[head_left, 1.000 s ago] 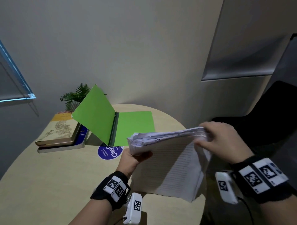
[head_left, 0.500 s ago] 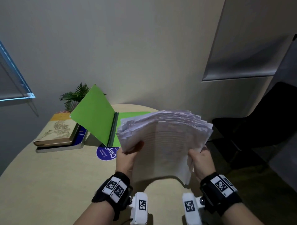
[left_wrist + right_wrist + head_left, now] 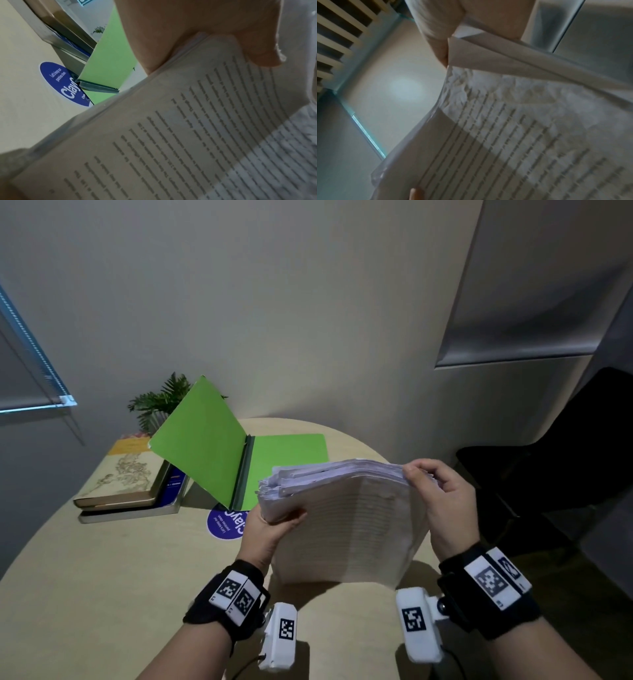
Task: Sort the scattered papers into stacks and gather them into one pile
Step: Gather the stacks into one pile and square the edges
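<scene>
A thick stack of printed white papers (image 3: 346, 522) stands on edge above the round table (image 3: 102, 577), its top edges uneven. My left hand (image 3: 270, 525) grips the stack's upper left corner, thumb on the near sheet. My right hand (image 3: 442, 498) curls over the upper right corner. In the left wrist view the papers (image 3: 188, 135) fill the frame under my left hand (image 3: 197, 33). The right wrist view shows the crumpled papers (image 3: 522, 135) with my right hand (image 3: 471, 20) at their top edge.
An open green folder (image 3: 219, 446) stands just behind the stack. Two books (image 3: 126, 481) lie at the left, a potted plant (image 3: 161, 402) behind them. A blue round sticker (image 3: 226, 523) is on the table. A black chair (image 3: 565, 457) sits at the right.
The stack went from flat to upright. My right hand dropped to its lower right edge, then rose to grip the top right corner. The left hand kept its hold.
</scene>
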A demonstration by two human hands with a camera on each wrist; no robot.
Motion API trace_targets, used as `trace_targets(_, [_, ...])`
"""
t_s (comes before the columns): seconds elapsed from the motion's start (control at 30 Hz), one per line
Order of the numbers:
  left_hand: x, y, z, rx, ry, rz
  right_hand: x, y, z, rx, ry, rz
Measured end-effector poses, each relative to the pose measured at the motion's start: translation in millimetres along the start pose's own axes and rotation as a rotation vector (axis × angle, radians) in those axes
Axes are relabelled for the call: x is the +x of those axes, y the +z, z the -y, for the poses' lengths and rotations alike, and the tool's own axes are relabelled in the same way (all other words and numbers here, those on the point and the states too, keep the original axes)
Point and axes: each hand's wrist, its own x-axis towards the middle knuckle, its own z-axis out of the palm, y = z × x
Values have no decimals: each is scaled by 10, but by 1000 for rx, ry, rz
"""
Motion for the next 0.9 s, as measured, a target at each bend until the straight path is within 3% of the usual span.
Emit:
trace_targets(0.13, [-5, 34, -62, -15, 44, -8, 46, -39, -16, 67, 6, 22])
trace_targets(0.23, [5, 69, -149, -56, 61, -22, -29, -122, -125, 227, 57, 143])
trace_targets(0.33, [0, 112, -249, -77, 92, -58, -136, -121, -346, 143, 136, 171])
trace_targets(0.5, [-18, 221, -452, 110, 429, -97, -167, -100, -465, 106, 216, 98])
trace_targets(0.6, [-4, 241, -515, 232, 541, -92, -147, -115, -464, 98, 206, 129])
trace_targets(0.7, [34, 243, -515, 263, 532, -77, -144, -99, -454, 106, 214, 139])
trace_targets(0.9, [118, 185, -456, 74, 429, -75, -122, -102, -429, 94, 201, 177])
